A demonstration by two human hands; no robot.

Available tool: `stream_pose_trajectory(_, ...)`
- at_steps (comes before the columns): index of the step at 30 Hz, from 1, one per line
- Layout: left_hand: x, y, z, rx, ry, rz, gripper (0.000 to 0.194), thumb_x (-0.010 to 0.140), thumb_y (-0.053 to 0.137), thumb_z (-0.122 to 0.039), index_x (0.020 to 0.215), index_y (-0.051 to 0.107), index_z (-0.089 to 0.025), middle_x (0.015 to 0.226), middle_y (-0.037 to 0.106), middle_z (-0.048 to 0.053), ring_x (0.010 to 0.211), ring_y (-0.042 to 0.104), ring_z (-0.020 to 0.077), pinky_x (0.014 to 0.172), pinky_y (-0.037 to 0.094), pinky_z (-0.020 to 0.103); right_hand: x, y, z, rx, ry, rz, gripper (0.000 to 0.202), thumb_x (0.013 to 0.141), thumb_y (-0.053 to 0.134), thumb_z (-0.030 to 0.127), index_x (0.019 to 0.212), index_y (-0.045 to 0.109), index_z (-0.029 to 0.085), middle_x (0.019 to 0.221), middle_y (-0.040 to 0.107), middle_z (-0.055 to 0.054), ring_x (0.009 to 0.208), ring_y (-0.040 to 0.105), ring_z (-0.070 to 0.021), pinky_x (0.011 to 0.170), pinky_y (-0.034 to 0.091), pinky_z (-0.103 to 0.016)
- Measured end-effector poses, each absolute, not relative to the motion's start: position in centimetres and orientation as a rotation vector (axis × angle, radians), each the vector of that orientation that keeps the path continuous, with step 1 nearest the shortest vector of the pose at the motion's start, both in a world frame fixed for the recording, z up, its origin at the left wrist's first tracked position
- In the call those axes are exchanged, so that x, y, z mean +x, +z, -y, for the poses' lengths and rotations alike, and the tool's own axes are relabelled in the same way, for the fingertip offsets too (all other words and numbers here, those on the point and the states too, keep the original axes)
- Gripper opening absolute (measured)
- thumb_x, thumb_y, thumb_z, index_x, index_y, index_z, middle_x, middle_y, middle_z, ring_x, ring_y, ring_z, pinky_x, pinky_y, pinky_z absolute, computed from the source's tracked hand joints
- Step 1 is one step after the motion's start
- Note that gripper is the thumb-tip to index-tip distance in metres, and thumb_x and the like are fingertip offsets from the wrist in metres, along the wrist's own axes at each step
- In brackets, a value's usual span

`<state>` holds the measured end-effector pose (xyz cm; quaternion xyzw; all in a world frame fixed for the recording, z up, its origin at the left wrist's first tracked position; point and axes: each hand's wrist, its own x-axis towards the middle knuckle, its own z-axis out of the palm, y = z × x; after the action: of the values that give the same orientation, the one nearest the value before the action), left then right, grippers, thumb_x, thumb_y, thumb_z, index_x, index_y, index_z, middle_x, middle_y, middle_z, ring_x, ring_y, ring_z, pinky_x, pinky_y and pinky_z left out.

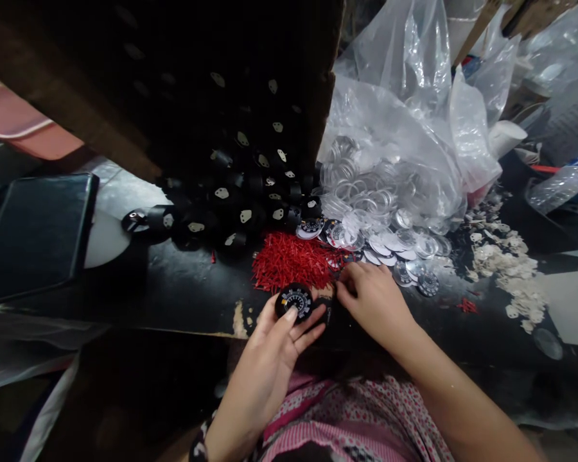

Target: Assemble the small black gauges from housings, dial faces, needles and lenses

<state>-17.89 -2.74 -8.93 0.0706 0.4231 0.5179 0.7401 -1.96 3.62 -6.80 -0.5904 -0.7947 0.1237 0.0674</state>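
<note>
While a round black dial with white markings (pixel 293 300) is clamped in the fingers of the left hand (pixel 275 340), the right hand (pixel 376 296) is curled beside heaped thin red pieces (pixel 286 262); whether anything is pinched cannot be told. Beyond, clear round plastic covers (pixel 366 196) are piled on the black worktop (pixel 187 289).

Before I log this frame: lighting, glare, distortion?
Head view: carton interior sunk in shadow; bright glare on the plastic bag; edges stretched wide-angle; dial face in the left hand readable as a scale, digits too small.
</note>
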Motion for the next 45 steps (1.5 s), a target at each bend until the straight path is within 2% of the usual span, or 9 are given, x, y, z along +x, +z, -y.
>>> stream_pose_trajectory(3, -17.4, -8.6, 2.2, 0.000, 1.063, -0.810, 0.015, 0.090, 0.060, -0.025, 0.105, 0.061, -0.022, 0.117, 0.071, 0.004, 0.102, 0.070, 0.0245, 0.088, 0.057, 0.040, -1.8, -6.8, -2.3, -1.589, 0.699, 2.126, 0.006, 0.085, 0.059, 0.015, 0.082, 0.060, 0.019, 0.079, 0.066, 0.000, 0.074, 0.059, -0.0168, 0.072, 0.039, -0.031)
stream_pose_trajectory(5, -17.1, -8.5, 2.0, -0.052, 1.071, -0.775, 0.011, 0.091, 0.058, -0.021, 0.100, 0.063, -0.019, 0.113, 0.073, 0.005, 0.102, 0.070, 0.0227, 0.093, 0.055, 0.040, -1.8, -6.7, -1.5, -1.471, 0.786, 2.022, 0.007, 0.085, 0.059, 0.014, 0.084, 0.060, 0.020, 0.082, 0.066, 0.000, 0.078, 0.059, -0.0167, 0.075, 0.040, -0.031)
stream_pose_trajectory(9, -16.8, -8.5, 2.3, 0.064, 1.176, -0.820, 0.016, 0.090, 0.059, -0.024, 0.104, 0.064, -0.017, 0.112, 0.073, 0.010, 0.111, 0.066, 0.0226, 0.102, 0.049, 0.038, -1.9, -6.3, -0.7, -1.448, 0.754, 2.039, 0.003, 0.087, 0.059, 0.017, 0.087, 0.060, 0.020, 0.090, 0.064, -0.004, 0.087, 0.058, -0.0196, 0.079, 0.040, -0.034)
stream_pose_trajectory(11, -16.7, -8.5, 2.6, 0.158, 1.208, -0.871, 0.020, 0.089, 0.061, -0.026, 0.109, 0.063, -0.020, 0.115, 0.072, 0.008, 0.113, 0.065, 0.0227, 0.104, 0.048, 0.040, -1.9, -6.1, -0.6, -1.495, 0.714, 2.102, 0.001, 0.086, 0.061, 0.019, 0.086, 0.060, 0.019, 0.090, 0.062, -0.004, 0.086, 0.056, -0.0203, 0.079, 0.039, -0.035)
stream_pose_trajectory(16, -16.8, -8.4, 2.6, 0.268, 1.248, -0.963, 0.027, 0.086, 0.065, -0.031, 0.112, 0.062, -0.024, 0.115, 0.072, 0.005, 0.114, 0.064, 0.0241, 0.106, 0.045, 0.042, -1.8, -5.4, -0.4, -1.473, 0.683, 2.141, 0.010, 0.090, 0.056, 0.018, 0.079, 0.057, 0.019, 0.085, 0.060, -0.002, 0.082, 0.055, -0.0190, 0.077, 0.037, -0.035)
stream_pose_trajectory(20, -16.5, -8.9, 2.1, 0.370, 1.220, -1.043, 0.035, 0.085, 0.066, -0.032, 0.120, 0.058, -0.028, 0.116, 0.071, 0.003, 0.115, 0.063, 0.0219, 0.104, 0.045, 0.037, -1.7, -4.8, -0.1, -1.338, 0.921, 1.983, 0.009, 0.093, 0.054, 0.019, 0.085, 0.059, 0.021, 0.086, 0.059, -0.001, 0.083, 0.055, -0.0166, 0.076, 0.039, -0.031)
stream_pose_trajectory(30, -16.0, -8.6, 2.4, 0.699, 1.106, -1.144, 0.029, 0.085, 0.066, -0.031, 0.113, 0.063, -0.026, 0.118, 0.068, 0.003, 0.115, 0.061, 0.0222, 0.100, 0.047, 0.031, -1.6, -4.5, 0.4, -1.466, 0.782, 2.113, 0.012, 0.094, 0.052, 0.019, 0.085, 0.059, 0.020, 0.084, 0.060, -0.002, 0.080, 0.054, -0.0185, 0.072, 0.034, -0.033)
stream_pose_trajectory(38, -16.3, -7.7, 2.6, 0.770, 1.147, -1.165, 0.023, 0.079, 0.071, -0.028, 0.102, 0.067, -0.026, 0.108, 0.071, 0.002, 0.105, 0.066, 0.0230, 0.095, 0.050, 0.031, -1.4, -4.0, 0.7, -1.422, 0.840, 2.074, 0.013, 0.094, 0.052, 0.018, 0.082, 0.058, 0.021, 0.082, 0.061, 0.000, 0.078, 0.053, -0.0177, 0.072, 0.033, -0.032)
stream_pose_trajectory(45, -16.8, -7.4, 3.5, 1.037, 1.145, -1.351, 0.027, 0.079, 0.068, -0.022, 0.105, 0.070, -0.030, 0.103, 0.072, 0.000, 0.098, 0.067, 0.0214, 0.090, 0.050, 0.028, -1.8, -4.0, 1.5, -1.404, 0.947, 1.982, 0.017, 0.094, 0.052, 0.015, 0.079, 0.055, 0.021, 0.078, 0.060, 0.001, 0.074, 0.051, -0.0158, 0.070, 0.034, -0.030)
